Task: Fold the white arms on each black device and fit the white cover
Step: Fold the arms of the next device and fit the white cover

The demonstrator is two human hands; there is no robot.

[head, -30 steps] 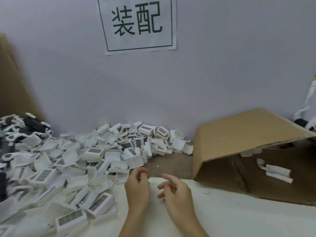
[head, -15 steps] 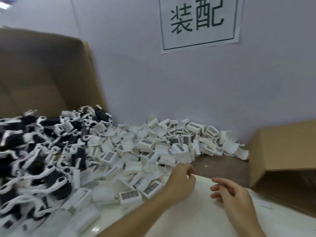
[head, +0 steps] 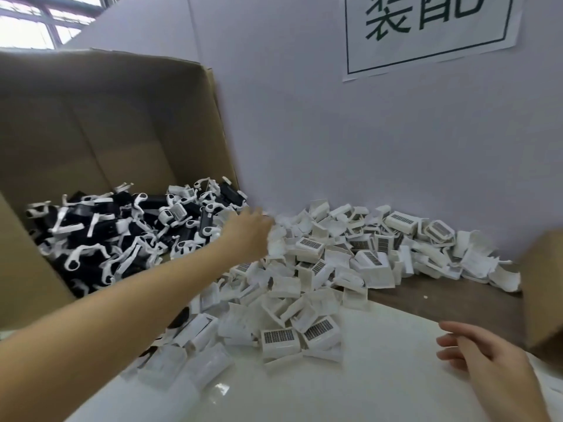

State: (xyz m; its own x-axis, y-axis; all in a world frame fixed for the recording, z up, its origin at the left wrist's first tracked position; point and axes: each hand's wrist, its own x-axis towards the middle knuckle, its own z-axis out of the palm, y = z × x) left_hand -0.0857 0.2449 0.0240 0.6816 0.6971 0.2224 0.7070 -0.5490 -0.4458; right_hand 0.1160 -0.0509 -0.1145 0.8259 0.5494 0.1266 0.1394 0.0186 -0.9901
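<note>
Reaching out, the left hand (head: pixel 248 231) stretches toward the black devices (head: pixel 128 233) piled in the big box (head: pixel 100 123), likely to pick one. Its fingers look blurry, so I cannot tell their shape. The right hand (head: pixel 487 360) waits over the table (head: pixel 350 391), fingers loose, holding nothing. White covers (head: pixel 335 269) lie heaped just beside the box.

White tabletop (head: pixel 380 376) up front, brown strip of bench (head: pixel 441 296) behind it. A big heap of white covers (head: pixel 320 269) sprawls across both, with a cardboard box (head: pixel 91 123) of black devices (head: pixel 122 226) sitting at the left.
</note>
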